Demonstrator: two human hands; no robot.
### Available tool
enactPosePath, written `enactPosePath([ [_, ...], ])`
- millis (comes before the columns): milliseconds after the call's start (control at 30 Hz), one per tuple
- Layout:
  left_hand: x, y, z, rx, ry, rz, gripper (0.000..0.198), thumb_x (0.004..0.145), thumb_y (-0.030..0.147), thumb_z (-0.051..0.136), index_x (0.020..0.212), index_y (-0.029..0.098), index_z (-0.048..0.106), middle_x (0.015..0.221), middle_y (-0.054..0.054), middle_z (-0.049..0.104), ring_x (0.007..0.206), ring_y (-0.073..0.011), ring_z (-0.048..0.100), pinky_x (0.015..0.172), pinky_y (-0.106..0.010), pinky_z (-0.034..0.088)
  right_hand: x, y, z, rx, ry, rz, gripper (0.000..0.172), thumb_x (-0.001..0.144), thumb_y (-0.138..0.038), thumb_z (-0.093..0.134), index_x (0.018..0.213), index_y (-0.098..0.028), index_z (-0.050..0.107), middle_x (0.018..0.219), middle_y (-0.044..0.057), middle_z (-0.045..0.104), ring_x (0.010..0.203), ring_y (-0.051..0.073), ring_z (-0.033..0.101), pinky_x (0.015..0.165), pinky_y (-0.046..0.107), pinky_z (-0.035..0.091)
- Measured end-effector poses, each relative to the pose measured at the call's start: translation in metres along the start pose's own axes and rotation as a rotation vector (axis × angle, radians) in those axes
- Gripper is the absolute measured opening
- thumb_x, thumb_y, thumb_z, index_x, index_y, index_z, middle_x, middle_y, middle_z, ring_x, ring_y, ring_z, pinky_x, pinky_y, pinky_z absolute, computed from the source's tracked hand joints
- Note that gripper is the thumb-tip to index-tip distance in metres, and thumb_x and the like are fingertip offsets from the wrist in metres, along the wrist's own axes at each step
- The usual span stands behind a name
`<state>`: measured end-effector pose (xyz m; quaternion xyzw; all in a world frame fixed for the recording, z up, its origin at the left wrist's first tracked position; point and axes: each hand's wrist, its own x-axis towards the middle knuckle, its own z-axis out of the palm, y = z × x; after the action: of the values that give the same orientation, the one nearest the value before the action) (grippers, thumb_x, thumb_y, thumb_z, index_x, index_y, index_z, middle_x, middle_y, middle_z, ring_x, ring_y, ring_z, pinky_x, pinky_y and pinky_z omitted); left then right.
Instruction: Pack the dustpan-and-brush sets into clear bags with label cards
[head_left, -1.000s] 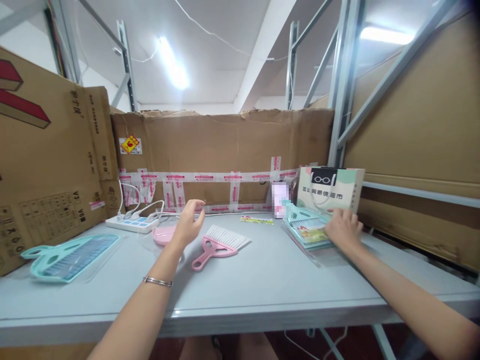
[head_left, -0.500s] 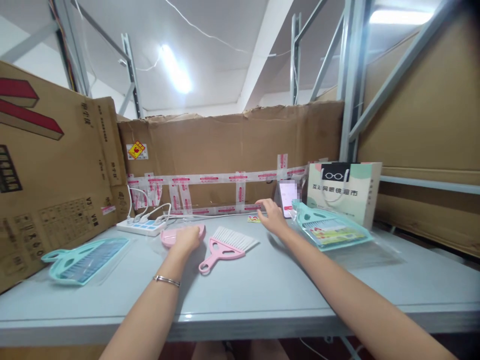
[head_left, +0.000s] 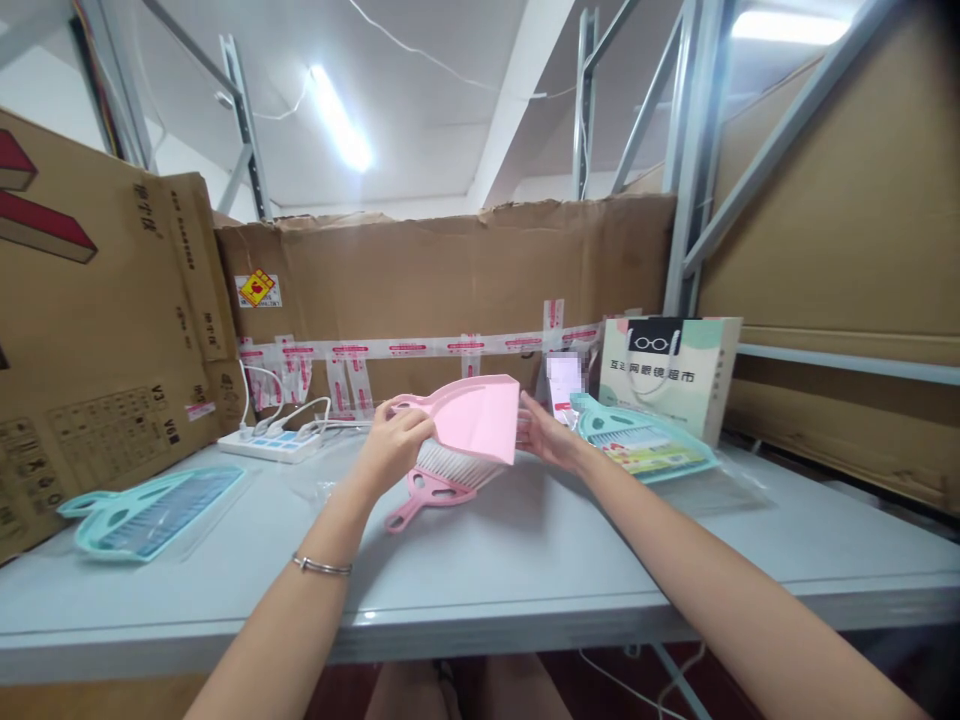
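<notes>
A pink dustpan (head_left: 476, 420) is held up above the table. My left hand (head_left: 397, 440) is closed around its handle end on the left. At its wide right edge is my right hand (head_left: 547, 435), the fingers bent against the rim and their tips partly hidden by it. Below the pan, a pink hand brush (head_left: 442, 490) with white bristles lies on the table, its upper bristles covered by the pan. A mint-green dustpan set (head_left: 154, 515) in clear plastic lies to the left. Another mint-green set (head_left: 649, 445) in clear plastic sits beyond my right forearm.
A white power strip (head_left: 270, 445) with plugged-in cables lies at the back left. A phone (head_left: 564, 385) and a paper bag (head_left: 675, 375) stand at the back right. Cardboard boxes (head_left: 450, 270) wall in the grey table (head_left: 510, 570).
My left hand has lifted the pink dustpan off the table and brought it right, over the brush. My right hand has come to the pan's edge. The view has shifted slightly.
</notes>
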<state>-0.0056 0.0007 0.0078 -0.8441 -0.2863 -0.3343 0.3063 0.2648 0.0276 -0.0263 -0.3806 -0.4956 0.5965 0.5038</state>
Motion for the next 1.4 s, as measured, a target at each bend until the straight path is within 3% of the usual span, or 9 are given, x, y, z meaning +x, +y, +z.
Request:
enactPosePath([
  [133,0.0,-0.001,-0.002,-0.103,0.033,-0.01,0.026,0.084,0.007,0.039,0.078,0.021,0.06,0.085,0.001,0.068,0.087,-0.0122,0.059,0.092,-0.034,0.03,-0.015,-0.003,0.009,-0.007,-0.258,0.049,0.035,0.083,-0.048,0.046,0.098,-0.018,0.058,0.091,0.007,0.069,0.076,0.016,0.065,0.075,0.03,0.049],
  [333,0.003,0.004,0.001,-0.268,0.018,-0.098,0.027,0.083,0.009,0.038,0.077,0.021,0.061,0.1,-0.005,0.064,0.103,-0.0173,0.054,0.093,-0.035,0.036,-0.024,-0.009,0.022,0.049,-0.165,-0.106,0.028,0.078,-0.029,0.053,0.105,-0.02,0.055,0.098,0.005,0.067,0.085,0.016,0.064,0.075,0.03,0.052],
  [467,0.004,0.007,0.007,-0.61,0.253,-0.481,0.027,0.081,0.017,0.043,0.106,0.019,0.054,0.128,-0.013,0.045,0.118,-0.0215,0.045,0.091,-0.037,0.042,-0.023,-0.004,0.029,0.088,-0.107,-0.124,0.032,0.069,-0.019,0.064,0.099,-0.019,0.054,0.09,0.003,0.067,0.076,0.014,0.064,0.069,0.028,0.054],
  [633,0.005,0.011,0.011,-1.221,0.034,-0.844,0.042,0.08,0.04,0.048,0.115,0.018,0.048,0.107,-0.009,0.06,0.088,-0.0193,0.06,0.072,-0.032,0.05,-0.021,0.006,0.042,0.107,-0.164,-0.137,0.034,0.067,-0.031,0.069,0.095,-0.02,0.053,0.087,0.002,0.066,0.077,0.014,0.063,0.074,0.03,0.053],
  [767,0.005,0.001,0.011,-1.095,0.342,-0.939,0.035,0.072,0.034,0.055,0.101,0.014,0.055,0.095,-0.006,0.063,0.087,-0.0185,0.058,0.077,-0.029,0.047,-0.019,0.014,0.053,-0.247,-0.272,-0.284,0.049,0.068,-0.053,0.063,0.102,-0.02,0.052,0.092,0.005,0.063,0.083,0.017,0.06,0.075,0.035,0.049],
  [900,0.0,-0.018,0.01,-0.856,0.703,-1.102,0.03,0.074,0.029,0.047,0.098,0.015,0.056,0.1,-0.007,0.062,0.09,-0.0169,0.057,0.082,-0.028,0.045,-0.021,0.026,0.069,-0.96,-0.316,-0.517,0.038,0.069,-0.044,0.066,0.097,-0.02,0.058,0.098,0.006,0.058,0.09,0.018,0.053,0.081,0.036,0.042],
  [1167,-0.001,-0.022,0.004,-0.728,0.743,-1.068,0.033,0.078,0.027,0.043,0.107,0.015,0.054,0.109,-0.009,0.06,0.099,-0.0179,0.055,0.091,-0.03,0.042,-0.033,0.023,0.083,-1.487,-0.396,-0.774,0.003,0.071,-0.018,0.056,0.074,-0.018,0.056,0.083,0.004,0.057,0.074,0.015,0.05,0.073,0.032,0.037],
  [1267,0.001,-0.021,0.003,-0.739,0.711,-1.076,0.033,0.079,0.026,0.042,0.107,0.016,0.055,0.111,-0.008,0.06,0.103,-0.0183,0.054,0.092,-0.03,0.041,-0.037,0.016,0.079,-1.271,-0.278,-0.907,0.008,0.079,-0.022,0.047,0.081,-0.02,0.055,0.078,0.003,0.058,0.07,0.015,0.051,0.068,0.029,0.038],
  [1400,0.002,-0.016,0.006,-0.955,0.461,-1.009,0.032,0.076,0.029,0.048,0.103,0.016,0.059,0.103,-0.006,0.063,0.097,-0.0192,0.056,0.085,-0.03,0.044,-0.037,0.013,0.077,-0.804,0.137,-0.943,0.019,0.087,-0.034,0.041,0.092,-0.022,0.056,0.079,0.003,0.061,0.069,0.015,0.055,0.063,0.026,0.041],
])
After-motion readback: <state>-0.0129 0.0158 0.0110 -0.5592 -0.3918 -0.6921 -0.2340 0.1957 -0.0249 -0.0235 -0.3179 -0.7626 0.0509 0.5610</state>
